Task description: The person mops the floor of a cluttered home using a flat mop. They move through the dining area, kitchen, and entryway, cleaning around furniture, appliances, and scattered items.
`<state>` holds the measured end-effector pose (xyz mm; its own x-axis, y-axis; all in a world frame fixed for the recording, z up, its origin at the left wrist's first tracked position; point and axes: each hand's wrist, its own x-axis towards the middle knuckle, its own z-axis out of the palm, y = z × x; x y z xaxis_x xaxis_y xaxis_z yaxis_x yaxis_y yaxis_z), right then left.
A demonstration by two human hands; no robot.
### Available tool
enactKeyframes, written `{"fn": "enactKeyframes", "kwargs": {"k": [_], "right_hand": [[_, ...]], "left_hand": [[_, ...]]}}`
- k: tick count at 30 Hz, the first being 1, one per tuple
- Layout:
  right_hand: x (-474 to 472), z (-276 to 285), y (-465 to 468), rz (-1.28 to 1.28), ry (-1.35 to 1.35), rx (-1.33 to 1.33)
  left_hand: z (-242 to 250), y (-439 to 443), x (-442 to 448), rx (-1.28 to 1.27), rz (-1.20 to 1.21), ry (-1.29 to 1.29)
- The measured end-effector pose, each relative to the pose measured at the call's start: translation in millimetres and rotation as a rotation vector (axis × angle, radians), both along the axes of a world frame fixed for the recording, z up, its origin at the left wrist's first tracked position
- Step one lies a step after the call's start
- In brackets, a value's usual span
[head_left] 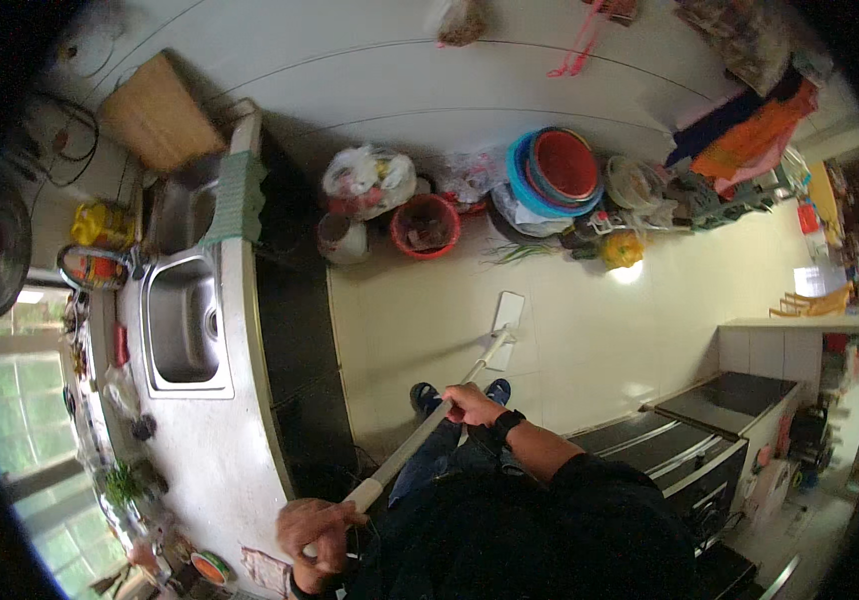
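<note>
A flat mop with a white pole [414, 442] runs diagonally from the lower left towards the middle of the floor. Its flat white head [507, 311] lies on the pale tiles just beyond the person's slippers. My left hand [321, 532] is wrapped around the top end of the pole, near the counter's edge, and looks slightly blurred. Further down the pole my right hand [471, 405], with a black band on its wrist, grips it above the feet.
A counter with a steel sink [186, 322] runs along the left. By the far wall stand a red bucket [425, 226], stacked basins [561, 169], plastic bags [369, 180] and a yellow pumpkin-like thing [622, 249]. Dark cabinets [699, 457] stand at the right.
</note>
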<state>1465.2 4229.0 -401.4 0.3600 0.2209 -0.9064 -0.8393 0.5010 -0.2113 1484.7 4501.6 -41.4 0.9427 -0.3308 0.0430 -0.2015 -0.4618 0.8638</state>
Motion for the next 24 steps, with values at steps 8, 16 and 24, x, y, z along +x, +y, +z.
{"fn": "enactKeyframes", "kwargs": {"k": [8, 16, 24], "right_hand": [[-7.9, -74.3, 7.4, 0.159, -0.856, -0.523], [61.0, -34.3, 60.7, -0.447, -0.108, 0.168], [68.6, -29.9, 1.3, -0.471, -0.051, 0.041]], "left_hand": [[-31.5, 19.4, 17.5, -0.100, 0.068, 0.147], [-14.6, 46.0, 47.4, 0.020, 0.329, 0.085], [-25.6, -18.7, 68.1, -0.005, 0.254, -0.043]]}}
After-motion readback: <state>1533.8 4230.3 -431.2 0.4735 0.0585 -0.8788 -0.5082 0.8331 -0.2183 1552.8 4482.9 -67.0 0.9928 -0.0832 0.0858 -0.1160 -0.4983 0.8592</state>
